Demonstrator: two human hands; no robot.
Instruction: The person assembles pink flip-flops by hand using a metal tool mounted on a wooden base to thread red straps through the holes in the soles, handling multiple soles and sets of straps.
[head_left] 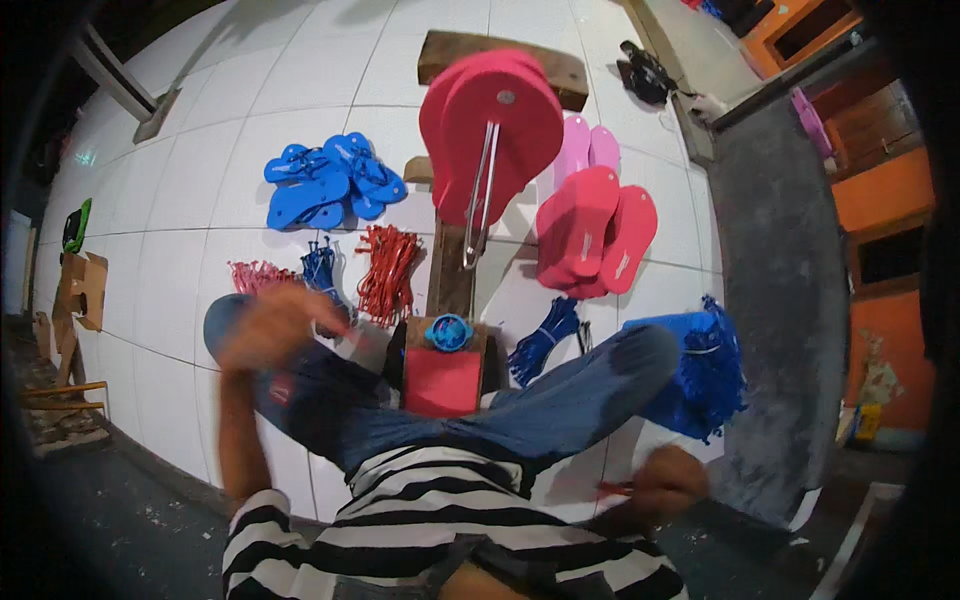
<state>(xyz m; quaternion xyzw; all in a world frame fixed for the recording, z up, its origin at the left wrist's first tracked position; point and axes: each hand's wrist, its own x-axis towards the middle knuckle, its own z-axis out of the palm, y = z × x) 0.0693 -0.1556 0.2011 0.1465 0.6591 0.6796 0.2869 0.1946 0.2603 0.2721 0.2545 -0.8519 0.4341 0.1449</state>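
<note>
My left hand (pixel 275 325), blurred by motion, hovers over my left knee near the strap bundles; its fingers are smeared, with a faint red streak beside them. At the lower right my right hand (pixel 662 492), also blurred, is closed, and a thin red strap (pixel 612 488) sticks out of it. Between my legs a wooden stand bears a red pad (pixel 442 382) and a small blue cup (pixel 448 332). Beyond it, a stack of red flip-flop soles (pixel 475 130) sits on the stand, with a long metal needle-like tool (pixel 484 195) standing before it.
Blue flip-flops (pixel 335 180) lie at the far left. Bundles of red straps (pixel 390 275), pink straps (pixel 262 277) and blue straps (pixel 545 340) rest on white tiles. To the right are more red soles (pixel 595 230), pink soles (pixel 590 145) and a big blue strap bundle (pixel 700 370).
</note>
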